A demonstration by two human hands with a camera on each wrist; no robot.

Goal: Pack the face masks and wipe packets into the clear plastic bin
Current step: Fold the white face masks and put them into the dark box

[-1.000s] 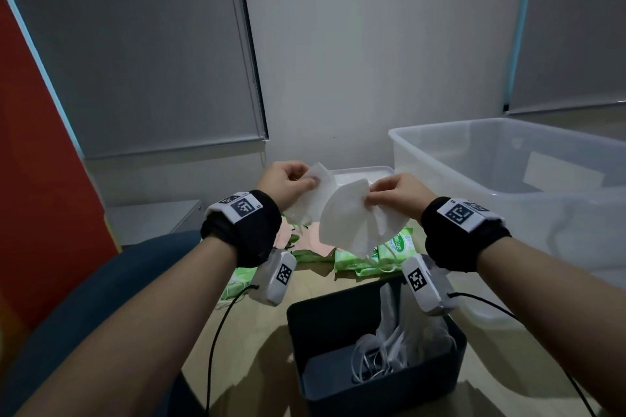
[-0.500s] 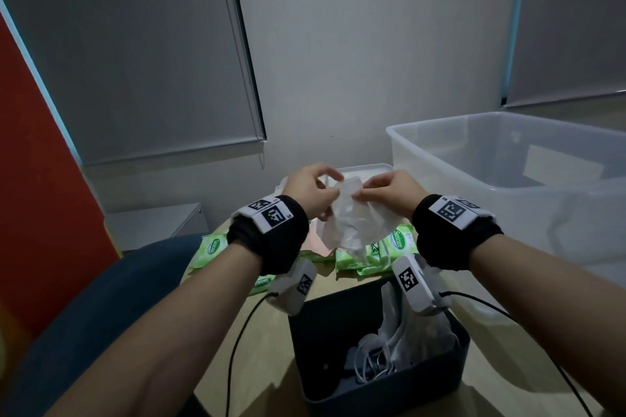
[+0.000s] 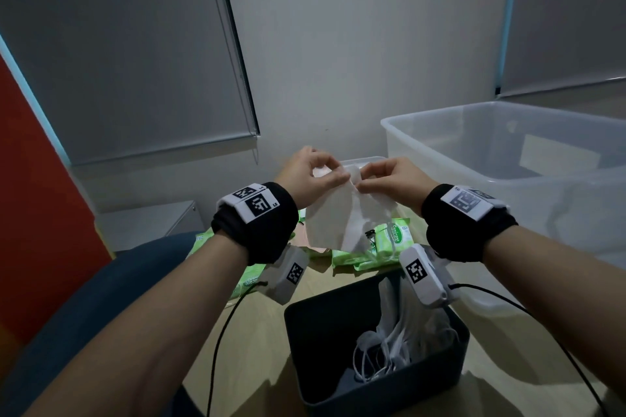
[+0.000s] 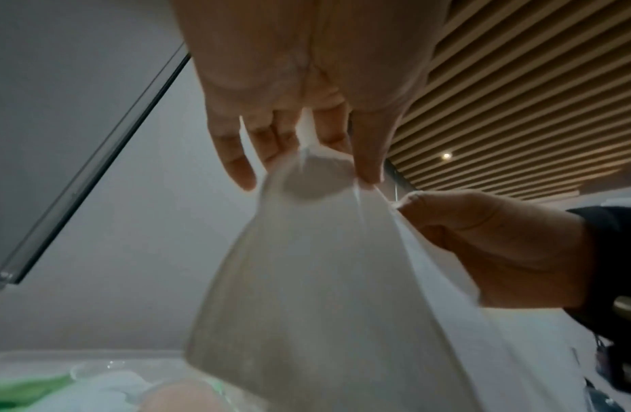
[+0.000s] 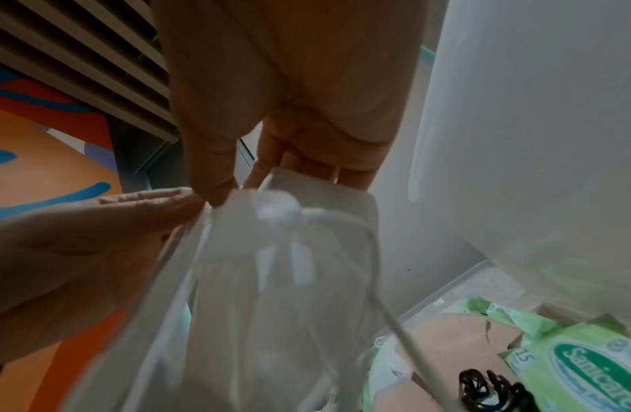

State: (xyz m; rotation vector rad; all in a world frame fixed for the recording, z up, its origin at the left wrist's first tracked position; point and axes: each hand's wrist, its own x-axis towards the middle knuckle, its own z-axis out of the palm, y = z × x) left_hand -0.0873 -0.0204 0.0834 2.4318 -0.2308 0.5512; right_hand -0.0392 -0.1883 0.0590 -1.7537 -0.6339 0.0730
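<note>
Both hands hold white face masks [image 3: 333, 220] in the air above the table, side by side. My left hand [image 3: 313, 174] pinches the top edge of one mask [image 4: 307, 278] between thumb and fingers. My right hand [image 3: 386, 179] pinches the top of the other mask [image 5: 271, 264], whose ear loop dangles. Green wipe packets [image 3: 389, 240] lie on the table below the hands. The large clear plastic bin [image 3: 508, 173] stands at the right. A dark grey bin [image 3: 325, 342] in front holds more white masks [image 3: 399, 338].
A small clear tray [image 3: 364, 161] sits behind the hands by the wall. More green packets [image 3: 249, 278] lie at the left under my left wrist. A black clip [image 5: 483, 387] lies near the packets. Cables run from both wrist cameras across the wooden table [image 3: 257, 332].
The hands came together from apart, bringing the two masks side by side, and both now pinch the top edges close to each other. The masks hang lower and flatter.
</note>
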